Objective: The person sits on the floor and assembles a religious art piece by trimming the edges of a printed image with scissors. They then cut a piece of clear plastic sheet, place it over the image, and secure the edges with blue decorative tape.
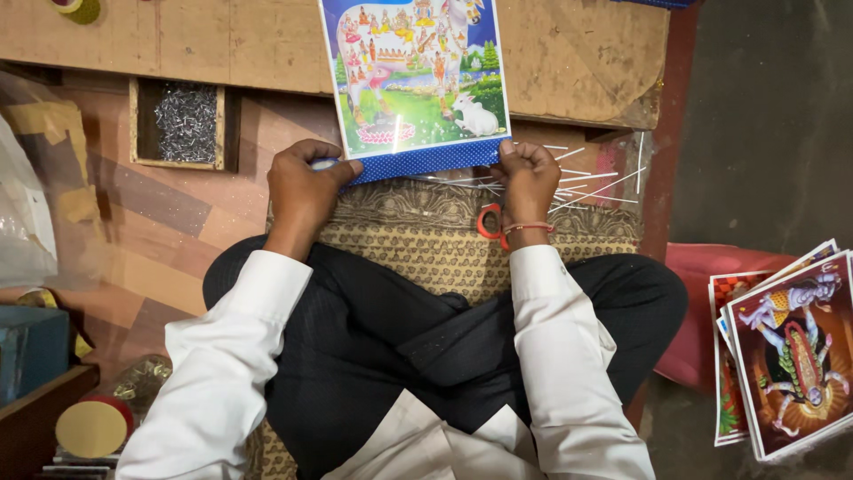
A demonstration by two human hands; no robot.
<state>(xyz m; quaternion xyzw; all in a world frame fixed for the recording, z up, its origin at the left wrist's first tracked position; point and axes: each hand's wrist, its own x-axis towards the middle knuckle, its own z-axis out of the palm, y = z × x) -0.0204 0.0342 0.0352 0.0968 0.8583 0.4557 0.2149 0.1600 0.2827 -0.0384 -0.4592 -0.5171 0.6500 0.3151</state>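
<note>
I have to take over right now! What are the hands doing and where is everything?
Left hand and right hand each grip a bottom corner of the colourful picture, by its blue dotted edge.
Thin white sticks lie under the right hand; red scissors are by that wrist.
Tray of small metal pieces at upper left; stack of pictures at right.
Whether the edge is fixed yet cannot be told.

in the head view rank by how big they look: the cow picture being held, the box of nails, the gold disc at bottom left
1. cow picture
2. box of nails
3. gold disc, though it sits nearer the camera, so ranks 2 and 3 are unsure
</note>
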